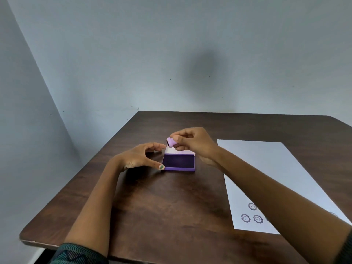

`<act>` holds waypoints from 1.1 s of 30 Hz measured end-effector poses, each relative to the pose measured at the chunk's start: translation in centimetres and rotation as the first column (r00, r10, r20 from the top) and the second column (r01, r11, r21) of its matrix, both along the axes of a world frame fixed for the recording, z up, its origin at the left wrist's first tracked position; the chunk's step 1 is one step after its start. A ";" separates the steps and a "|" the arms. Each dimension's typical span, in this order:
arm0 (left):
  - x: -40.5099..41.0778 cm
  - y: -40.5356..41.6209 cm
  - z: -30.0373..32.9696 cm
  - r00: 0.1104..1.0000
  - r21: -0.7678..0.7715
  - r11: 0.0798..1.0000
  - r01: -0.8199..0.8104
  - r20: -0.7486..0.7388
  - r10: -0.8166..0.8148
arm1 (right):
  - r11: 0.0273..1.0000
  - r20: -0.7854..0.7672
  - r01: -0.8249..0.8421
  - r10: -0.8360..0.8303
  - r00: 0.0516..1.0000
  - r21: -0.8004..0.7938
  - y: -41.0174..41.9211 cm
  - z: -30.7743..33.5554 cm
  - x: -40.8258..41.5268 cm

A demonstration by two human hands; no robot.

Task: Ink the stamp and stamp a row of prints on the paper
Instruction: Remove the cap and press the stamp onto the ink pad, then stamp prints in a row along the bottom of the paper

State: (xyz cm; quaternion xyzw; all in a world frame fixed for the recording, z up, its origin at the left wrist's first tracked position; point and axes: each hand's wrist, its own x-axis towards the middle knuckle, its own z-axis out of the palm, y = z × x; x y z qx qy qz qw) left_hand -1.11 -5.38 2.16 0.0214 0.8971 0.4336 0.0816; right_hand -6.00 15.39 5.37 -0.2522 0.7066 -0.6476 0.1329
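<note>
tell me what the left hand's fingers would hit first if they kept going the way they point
Most likely the open ink pad: the left hand sits just left of it, fingers aimed rightward at its near-left side and raised lid. Depth is unclear, so they might pass just behind.

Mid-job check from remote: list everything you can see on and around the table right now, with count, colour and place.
table: one, dark brown wood, in the room corner.
ink pad: one, purple, lid open, table centre.
stamp: one, light purple, held above the pad's lid.
paper: one white sheet, table's right side.
prints: at least three seen, purple-grey, near end of the paper; more may be hidden by the arm.
walls: two, pale grey-blue.
left hand: open, thumb at the pad's left edge.
right hand: fingertip grip on the stamp.
</note>
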 end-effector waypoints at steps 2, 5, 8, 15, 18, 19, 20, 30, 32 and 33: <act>0.0 0.0 0.0 1.000 -0.001 1.000 -0.003 -0.002 0.003 | 0.971 0.258 -0.103 0.158 0.953 -0.214 1.0 -0.2 0.1; 0.0 0.2 0.0 1.000 0.018 1.000 -0.001 -0.006 0.001 | 0.894 0.377 -0.197 0.357 0.854 -0.402 2.2 -0.7 0.6; 0.0 0.3 0.0 1.000 0.017 1.000 -0.014 -0.013 0.014 | 0.836 0.385 -0.255 0.466 0.797 -0.486 2.6 -1.0 1.4; 0.0 0.4 0.1 0.999 0.075 0.997 -0.032 0.001 0.032 | 0.806 0.389 -0.310 0.533 0.752 -0.505 4.0 -0.9 1.8; 0.1 0.4 0.1 0.999 0.075 0.996 -0.045 -0.004 0.045 | 0.819 0.388 -0.302 0.513 0.766 -0.488 4.9 -1.0 1.6; 0.1 0.5 0.1 0.998 0.073 0.996 -0.057 -0.008 0.058 | 0.826 0.380 -0.298 0.500 0.778 -0.478 5.3 -0.9 1.6; 0.2 0.7 0.2 0.996 0.067 0.994 -0.086 -0.020 0.087 | 0.834 0.365 -0.294 0.484 0.795 -0.467 5.8 -0.8 1.4; 0.2 9.6 1.2 0.838 -0.178 0.966 -0.187 -0.543 0.062 | 0.928 -0.233 -0.134 0.223 0.947 0.346 15.1 2.4 1.9; 0.6 12.4 1.0 0.883 -0.280 0.960 -0.027 -0.456 -0.109 | 0.895 -0.297 -0.079 0.228 0.927 0.439 16.1 2.5 2.5; 0.9 13.7 0.8 0.900 -0.327 0.943 0.063 -0.389 -0.195 | 0.875 -0.317 -0.057 0.234 0.919 0.481 16.5 2.4 2.9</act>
